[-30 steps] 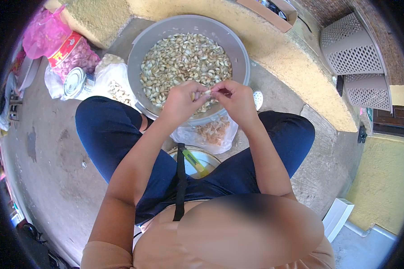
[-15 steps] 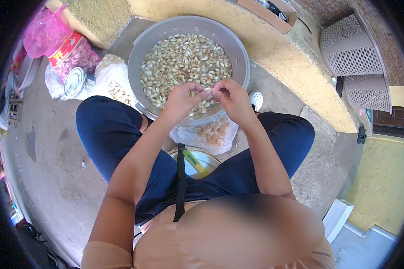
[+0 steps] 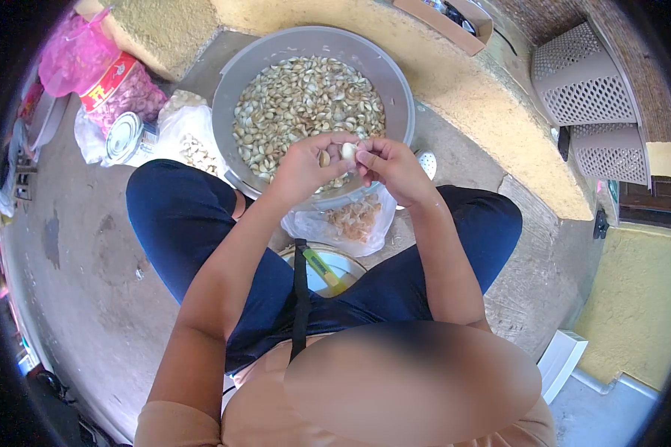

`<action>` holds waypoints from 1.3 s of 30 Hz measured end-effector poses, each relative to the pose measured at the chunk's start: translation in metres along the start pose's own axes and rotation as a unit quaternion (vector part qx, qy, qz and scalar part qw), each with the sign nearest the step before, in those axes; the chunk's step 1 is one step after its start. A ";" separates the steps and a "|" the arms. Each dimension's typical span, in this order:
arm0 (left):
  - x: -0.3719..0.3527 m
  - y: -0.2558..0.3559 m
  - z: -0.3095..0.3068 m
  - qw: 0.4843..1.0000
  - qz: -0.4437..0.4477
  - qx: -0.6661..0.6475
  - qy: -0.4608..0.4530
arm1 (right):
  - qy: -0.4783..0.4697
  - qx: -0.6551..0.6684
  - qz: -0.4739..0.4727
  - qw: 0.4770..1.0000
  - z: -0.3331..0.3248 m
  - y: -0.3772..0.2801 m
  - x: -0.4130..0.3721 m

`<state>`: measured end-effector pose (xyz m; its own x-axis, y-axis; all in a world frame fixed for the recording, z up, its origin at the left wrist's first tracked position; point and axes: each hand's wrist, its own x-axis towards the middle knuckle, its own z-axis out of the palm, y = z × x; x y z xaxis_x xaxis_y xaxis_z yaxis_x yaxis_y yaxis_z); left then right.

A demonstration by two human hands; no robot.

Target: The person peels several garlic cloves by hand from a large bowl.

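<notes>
Over the near rim of a large grey tub [image 3: 224, 89], my two hands meet. My left hand [image 3: 309, 165] is closed, pinching a pale garlic clove [image 3: 348, 151] between thumb and fingertips. A second, browner clove [image 3: 323, 159] shows in the curl of its fingers. Touching the pale clove from the other side is my right hand [image 3: 392, 170], its thumb and fingers pressed together at the clove's edge. Many unpeeled garlic cloves [image 3: 306, 97] fill the tub beneath. Below the rim, a white plastic bag [image 3: 298, 223] holds papery skins [image 3: 354, 216].
A green-yellow box cutter [image 3: 324, 270] lies on a round lid [image 3: 335, 257] between my legs. Left stand a tin can [image 3: 124, 132], a bag of pale cloves [image 3: 194, 149] and a pink net sack [image 3: 123, 86]. Grey perforated baskets [image 3: 589, 82] are at right.
My right hand has shifted slightly right and down, its wrist turned. The pale clove shows more plainly between the fingers. My left hand has moved slightly right.
</notes>
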<state>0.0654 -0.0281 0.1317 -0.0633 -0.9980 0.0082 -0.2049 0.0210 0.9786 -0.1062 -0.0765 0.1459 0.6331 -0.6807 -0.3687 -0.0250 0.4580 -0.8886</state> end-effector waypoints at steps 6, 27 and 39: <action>0.000 0.001 -0.001 1.000 -0.009 -0.006 -0.007 | 0.001 0.034 0.014 0.999 0.003 0.002 -0.001; 0.005 -0.004 -0.008 0.988 -0.101 -0.113 -0.021 | -0.003 -0.701 0.095 0.707 -0.064 0.113 0.027; 0.004 -0.009 -0.008 0.994 -0.053 -0.086 -0.037 | -0.075 -0.539 0.325 0.774 -0.058 0.109 0.035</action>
<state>0.0749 -0.0324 0.1249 -0.1233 -0.9867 -0.1056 -0.0447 -0.1008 0.9939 -0.1316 -0.0831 0.0201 0.2960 -0.3958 -0.8694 -0.9552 -0.1210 -0.2701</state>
